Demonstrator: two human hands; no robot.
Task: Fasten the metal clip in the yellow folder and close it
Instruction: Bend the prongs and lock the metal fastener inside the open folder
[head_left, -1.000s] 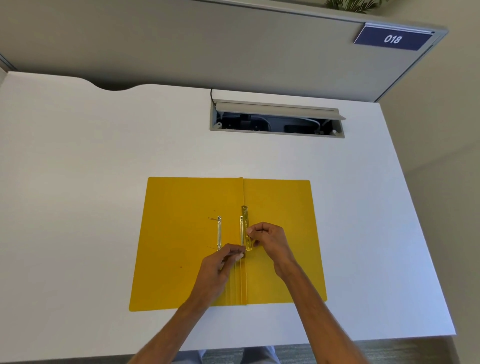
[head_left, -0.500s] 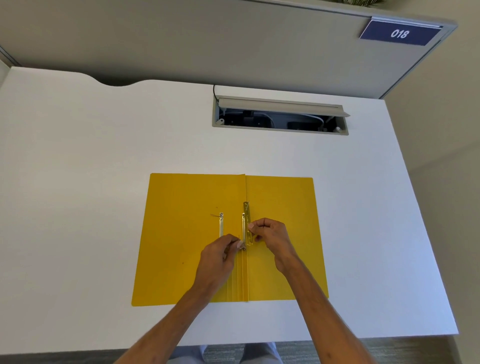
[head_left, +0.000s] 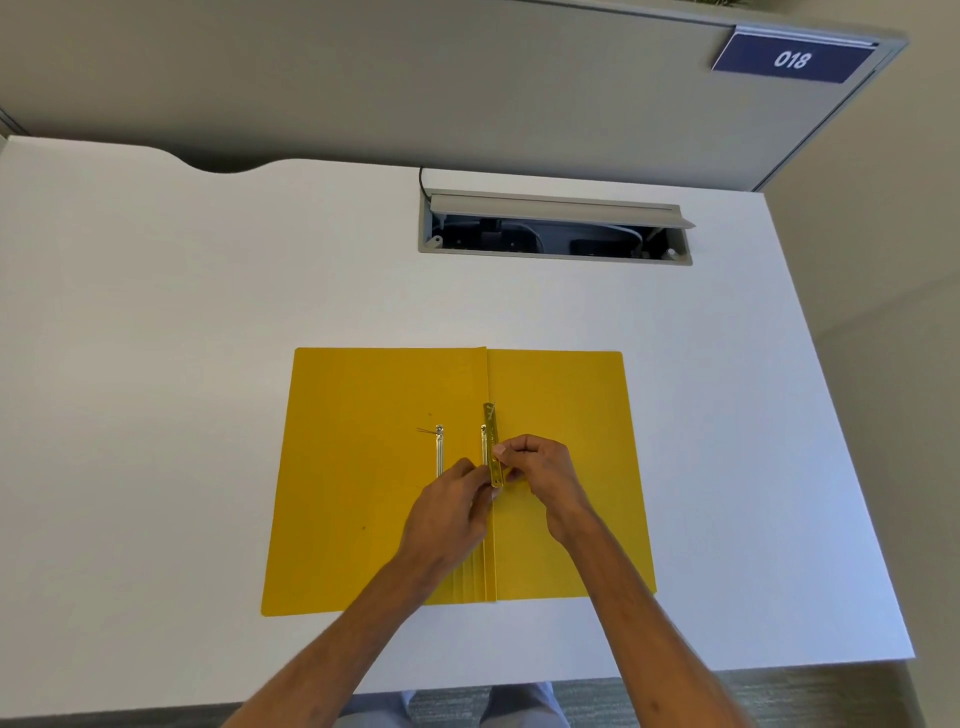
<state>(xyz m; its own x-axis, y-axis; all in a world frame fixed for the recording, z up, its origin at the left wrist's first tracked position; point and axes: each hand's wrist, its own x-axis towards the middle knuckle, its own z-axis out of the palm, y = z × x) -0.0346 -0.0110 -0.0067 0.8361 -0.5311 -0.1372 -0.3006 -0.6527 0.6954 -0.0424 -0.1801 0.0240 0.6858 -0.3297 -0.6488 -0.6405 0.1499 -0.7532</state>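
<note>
Both hands meet at the open yellow folder (head_left: 363, 467) — right hand (head_left: 540, 470) pinching the metal clip (head_left: 493, 447); left hand (head_left: 447, 514) gripping its lower end; bare white table (head_left: 208, 312) all round.

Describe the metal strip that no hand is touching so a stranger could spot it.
On the white desk lies an open yellow folder. On its left half, left of the fold, a thin metal strip lies flat by itself, unlike the strip pinched at the fold.

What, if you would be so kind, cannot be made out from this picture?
Head view only:
- Near end of the thin brass metal clip: hidden by the left hand and right hand.
- Grey recessed cable box contents: too dark.
- Open yellow card folder spine: partly hidden by the left forearm.
</note>
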